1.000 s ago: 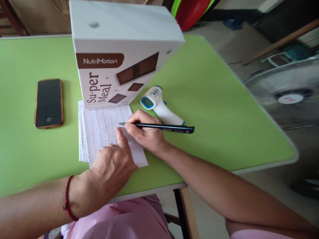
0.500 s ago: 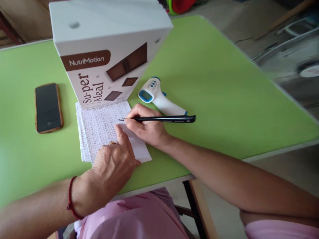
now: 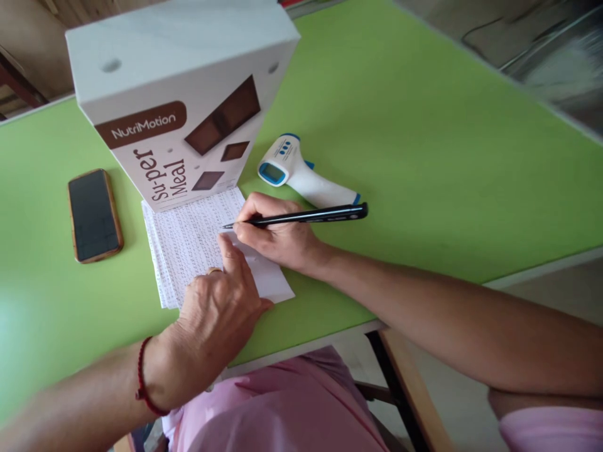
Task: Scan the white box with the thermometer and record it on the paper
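Observation:
My right hand (image 3: pixel 277 232) pinches a black pen (image 3: pixel 311 215), its tip at the surface of a written sheet of paper (image 3: pixel 202 235). Dense lines of handwriting cover the sheet's left side, and its right side is blank. Pressed on the sheet is my left hand (image 3: pixel 221 298), index finger stretched out close to the pen tip and thumb spread toward the paper's lower edge; it holds nothing. More written sheets lie beneath, showing at the left. A white box (image 3: pixel 164 150) marked "NutriMotion Su-per Meal" stands at the far edge of the paper.
Just beyond my right hand lies a white and blue infrared thermometer (image 3: pixel 292 169). A smartphone (image 3: pixel 94 215) in a brown case rests left of the paper. Everything sits on a green table (image 3: pixel 424 157) with a pale edge; a chair leg (image 3: pixel 396 389) shows below.
The whole view has shifted and tilted slightly. My right hand keeps the pen at nearly the same spot on the paper, its rear end a little higher; my left hand stays on the sheet.

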A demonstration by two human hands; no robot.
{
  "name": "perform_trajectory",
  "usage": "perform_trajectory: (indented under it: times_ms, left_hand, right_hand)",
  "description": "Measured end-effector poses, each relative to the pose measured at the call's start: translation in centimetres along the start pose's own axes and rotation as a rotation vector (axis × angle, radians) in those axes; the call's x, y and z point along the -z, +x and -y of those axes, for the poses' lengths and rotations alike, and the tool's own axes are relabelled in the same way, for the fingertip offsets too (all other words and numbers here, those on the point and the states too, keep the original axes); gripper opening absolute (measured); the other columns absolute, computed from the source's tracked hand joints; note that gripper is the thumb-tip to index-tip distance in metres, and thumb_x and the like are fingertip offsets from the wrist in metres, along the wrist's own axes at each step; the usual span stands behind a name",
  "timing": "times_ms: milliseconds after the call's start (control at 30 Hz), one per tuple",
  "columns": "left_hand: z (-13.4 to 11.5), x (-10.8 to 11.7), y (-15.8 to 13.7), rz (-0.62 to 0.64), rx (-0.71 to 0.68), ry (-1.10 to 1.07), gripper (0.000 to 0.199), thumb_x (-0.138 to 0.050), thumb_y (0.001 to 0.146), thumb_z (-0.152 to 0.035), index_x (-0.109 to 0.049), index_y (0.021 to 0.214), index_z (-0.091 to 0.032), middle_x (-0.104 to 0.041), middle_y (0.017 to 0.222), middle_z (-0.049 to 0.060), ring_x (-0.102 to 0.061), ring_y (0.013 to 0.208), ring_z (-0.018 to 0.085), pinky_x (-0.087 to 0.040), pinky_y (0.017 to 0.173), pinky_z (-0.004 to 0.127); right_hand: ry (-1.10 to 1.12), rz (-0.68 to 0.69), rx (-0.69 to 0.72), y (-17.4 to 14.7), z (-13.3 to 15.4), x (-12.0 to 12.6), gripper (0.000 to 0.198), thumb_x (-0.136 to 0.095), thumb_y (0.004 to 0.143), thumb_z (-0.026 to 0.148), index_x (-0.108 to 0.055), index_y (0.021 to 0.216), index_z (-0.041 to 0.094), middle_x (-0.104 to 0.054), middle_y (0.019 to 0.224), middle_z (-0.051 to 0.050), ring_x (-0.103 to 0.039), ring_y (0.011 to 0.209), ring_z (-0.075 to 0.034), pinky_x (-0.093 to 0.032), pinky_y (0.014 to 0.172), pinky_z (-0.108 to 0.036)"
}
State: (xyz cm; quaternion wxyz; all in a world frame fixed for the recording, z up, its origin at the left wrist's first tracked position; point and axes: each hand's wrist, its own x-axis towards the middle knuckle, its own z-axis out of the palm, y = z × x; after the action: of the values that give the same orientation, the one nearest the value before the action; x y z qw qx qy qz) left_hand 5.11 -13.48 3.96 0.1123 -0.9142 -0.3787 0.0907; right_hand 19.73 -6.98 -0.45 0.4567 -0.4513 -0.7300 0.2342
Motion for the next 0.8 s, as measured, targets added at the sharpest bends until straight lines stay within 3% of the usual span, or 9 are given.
perform_trajectory:
  times_ms: [200, 533, 800]
  left_hand:
    - [0.08, -0.03, -0.06, -0.010, 0.005, -0.023, 0.063, -0.046, 0.093, -0.048, -0.053, 0.130, 0.002, -0.051, 0.132, 0.033, -0.052, 0.049, 0.012, -0.027, 0.039, 0.028]
    - [0.15, -0.19, -0.11, 0.027, 0.037, -0.109, 0.059, -0.046, 0.093, -0.049, -0.055, 0.129, -0.004, -0.045, 0.141, 0.028, -0.051, 0.051, 0.011, -0.024, 0.041, 0.028]
    - [0.07, -0.12, -0.08, 0.016, 0.028, -0.091, 0.056, -0.045, 0.093, -0.046, -0.056, 0.129, -0.005, -0.047, 0.139, 0.028, -0.050, 0.050, 0.013, -0.023, 0.040, 0.029]
  right_hand:
    - [-0.007, -0.013, -0.007, -0.03, 0.06, 0.04, 0.020, -0.055, 0.073, 0.011, -0.043, 0.061, 0.023, -0.050, 0.052, 0.007, -0.041, 0.047, -0.008, -0.033, 0.044, -0.023]
    - [-0.021, -0.031, -0.019, -0.13, 0.13, -0.01, 0.020, -0.054, 0.073, 0.011, -0.043, 0.062, 0.022, -0.049, 0.051, 0.007, -0.041, 0.047, -0.008, -0.033, 0.044, -0.023]
    - [-0.022, -0.010, -0.002, -0.15, 0.07, 0.06, 0.020, -0.055, 0.072, 0.011, -0.043, 0.061, 0.022, -0.050, 0.052, 0.007, -0.040, 0.046, -0.008, -0.032, 0.044, -0.024]
